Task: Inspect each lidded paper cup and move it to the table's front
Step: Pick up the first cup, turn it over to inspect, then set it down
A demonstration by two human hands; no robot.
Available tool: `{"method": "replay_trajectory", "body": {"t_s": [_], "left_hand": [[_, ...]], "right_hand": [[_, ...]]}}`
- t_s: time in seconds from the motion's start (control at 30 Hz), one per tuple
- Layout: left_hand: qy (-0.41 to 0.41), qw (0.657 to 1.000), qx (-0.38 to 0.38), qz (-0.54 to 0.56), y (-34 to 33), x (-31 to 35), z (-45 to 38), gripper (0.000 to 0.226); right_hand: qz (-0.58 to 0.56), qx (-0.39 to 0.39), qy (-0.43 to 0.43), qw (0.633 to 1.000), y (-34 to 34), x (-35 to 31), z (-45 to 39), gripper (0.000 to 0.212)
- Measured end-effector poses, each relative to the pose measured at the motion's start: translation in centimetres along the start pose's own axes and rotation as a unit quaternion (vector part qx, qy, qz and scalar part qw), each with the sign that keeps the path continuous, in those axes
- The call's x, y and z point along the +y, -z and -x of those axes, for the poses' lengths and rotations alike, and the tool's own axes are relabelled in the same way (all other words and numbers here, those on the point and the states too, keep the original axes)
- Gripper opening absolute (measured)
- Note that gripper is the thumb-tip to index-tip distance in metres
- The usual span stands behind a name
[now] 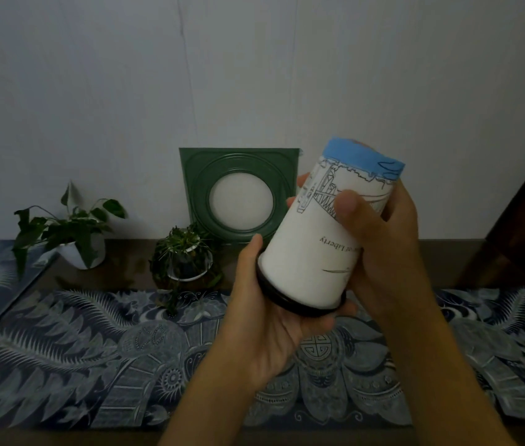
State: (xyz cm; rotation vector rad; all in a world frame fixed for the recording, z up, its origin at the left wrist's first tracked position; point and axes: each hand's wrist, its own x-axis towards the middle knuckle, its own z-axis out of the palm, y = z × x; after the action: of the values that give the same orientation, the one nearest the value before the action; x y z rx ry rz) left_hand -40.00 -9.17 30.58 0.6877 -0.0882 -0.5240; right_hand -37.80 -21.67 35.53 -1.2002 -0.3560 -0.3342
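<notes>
Both hands are holding one paper cup (315, 249) upside down in the air above the table's patterned runner (93, 358). Left of the cup, a leafy plant in a white pot (71, 233) is sitting at the back of the dark table (119, 268), and nearer the cup a small bushy plant in a glass bowl (187, 255) is standing in front of a green square frame (238, 194) that is leaning against the wall behind the cup. Just under the cup, the left hand (270, 326) is cupping the black lid (299, 304) from below — the thumb is curling up along the cup's left side and the fingers are wrapping beneath the lid's rim. The cup itself is tilting slightly to the right, its blue-banded base (364, 162) pointing up and its printed lettering reading inverted. On the cup's right side, the right hand (383, 246) is gripping the white wall — the thumb is pressing across the front, and fingertips (299, 185) are showing round the far left edge. Nothing of the cup is touching the runner.
</notes>
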Motion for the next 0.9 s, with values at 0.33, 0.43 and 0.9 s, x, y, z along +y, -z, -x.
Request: {"method": "replay_trajectory", "body": {"t_s": [0.33, 0.43, 0.9], "left_hand": [[-0.348, 0.905, 0.131, -0.205, -0.7, -1.7, 0.2, 0.054], [-0.319, 0.921, 0.126, -0.185, -0.6, -1.7, 0.6, 0.053], [-0.176, 0.977, 0.051, -0.106, -0.9, -0.5, 1.3, 0.068]], "right_hand": [[-0.016, 0.07, 0.032, 0.997, -0.7, 0.0, 0.7, 0.079], [-0.032, 0.044, 0.02, 0.998, -0.7, -0.4, 0.8, 0.08], [-0.075, 0.0, -0.001, 0.997, -1.1, -1.3, 1.3, 0.093]]}}
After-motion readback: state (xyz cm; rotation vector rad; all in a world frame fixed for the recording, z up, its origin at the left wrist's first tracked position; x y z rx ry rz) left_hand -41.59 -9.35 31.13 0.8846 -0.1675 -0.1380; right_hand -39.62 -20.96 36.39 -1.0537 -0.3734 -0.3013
